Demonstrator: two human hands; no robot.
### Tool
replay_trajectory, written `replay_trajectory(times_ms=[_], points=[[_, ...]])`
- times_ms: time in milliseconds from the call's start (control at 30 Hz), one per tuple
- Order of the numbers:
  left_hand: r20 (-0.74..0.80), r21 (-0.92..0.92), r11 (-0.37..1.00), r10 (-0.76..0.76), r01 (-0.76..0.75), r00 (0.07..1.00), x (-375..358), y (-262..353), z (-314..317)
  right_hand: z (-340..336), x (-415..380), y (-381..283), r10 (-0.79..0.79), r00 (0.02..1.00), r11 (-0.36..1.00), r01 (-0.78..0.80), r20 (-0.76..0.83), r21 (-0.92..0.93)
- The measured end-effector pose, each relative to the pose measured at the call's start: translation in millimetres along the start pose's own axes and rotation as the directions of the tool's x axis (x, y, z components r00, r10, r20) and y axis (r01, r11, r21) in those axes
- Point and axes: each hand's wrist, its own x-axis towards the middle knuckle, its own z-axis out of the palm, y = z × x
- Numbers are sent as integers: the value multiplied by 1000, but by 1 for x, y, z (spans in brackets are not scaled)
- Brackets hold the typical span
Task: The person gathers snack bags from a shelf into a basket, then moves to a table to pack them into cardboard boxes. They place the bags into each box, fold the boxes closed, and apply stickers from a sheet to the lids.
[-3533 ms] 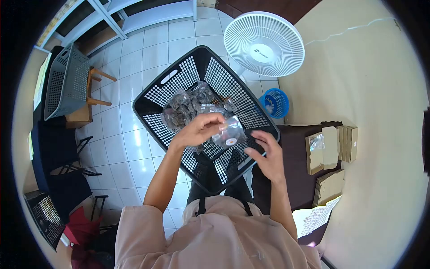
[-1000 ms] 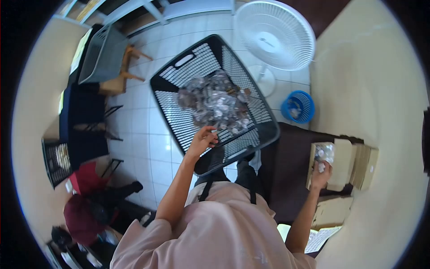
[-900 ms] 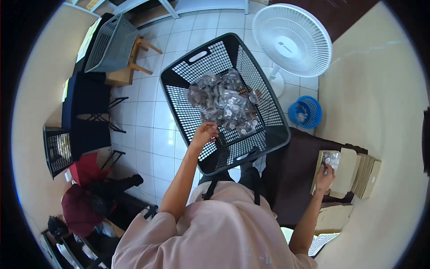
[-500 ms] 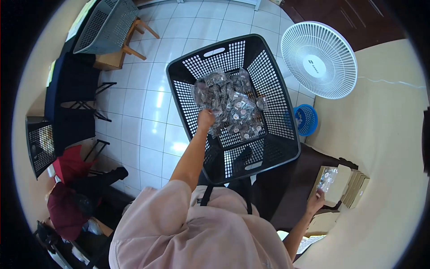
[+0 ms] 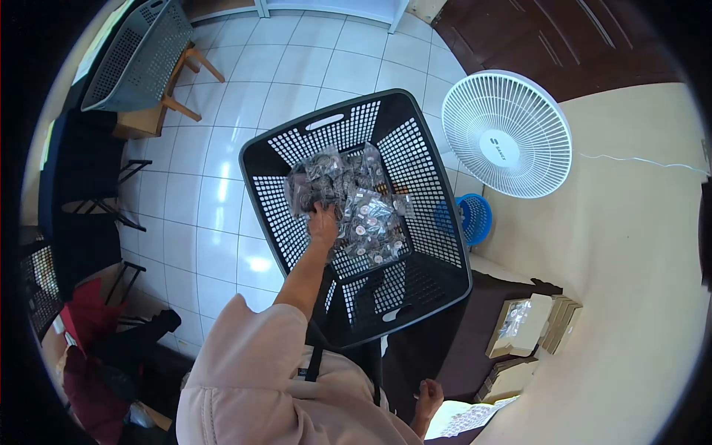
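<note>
My left hand (image 5: 322, 222) is inside a large black basket (image 5: 434, 295). Its fingers are apart and touch the left side of a pile of clear plastic packets (image 5: 371, 215) with small dark and round pieces in them. My right hand (image 5: 428, 398) is low over the dark bench, left of a printed sheet (image 5: 463, 417). Its fingers are loosely bent and apart, with nothing visible in them. An open cardboard box (image 5: 530, 326) with clear packets inside lies up and to the right of that hand.
A white fan (image 5: 506, 133) stands right of the basket, above a small blue basket (image 5: 475, 219). More cardboard boxes (image 5: 560, 326) stand by the wall. A grey crate (image 5: 141, 63) rests on a wooden stool at upper left. Another person (image 5: 89, 393) is at lower left.
My right hand has left the open cardboard box and moved down and left. My left hand has gone further into the packets. The whole view has shifted, and the black basket appears lower and further left.
</note>
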Motion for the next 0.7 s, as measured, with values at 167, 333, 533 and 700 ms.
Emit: replay_trajectory(times_ms=[167, 333, 533, 700], points=[[-43, -256, 967, -31, 19, 999, -7, -5, -29, 9, 19, -29, -91, 992, 996, 88, 91, 34], [-159, -464, 857, 167, -223, 973, -16, -30, -47, 18, 48, -108, -143, 975, 989, 133, 168, 70], [-299, -674, 554, 401, -489, 866, -68, -17, -133, 25, 79, -168, -376, 904, 924, 352, 200, 147], [-33, -830, 473, 485, -294, 874, -125, 15, -201, 47, 77, -249, -615, 744, 768, 492, 260, 410]])
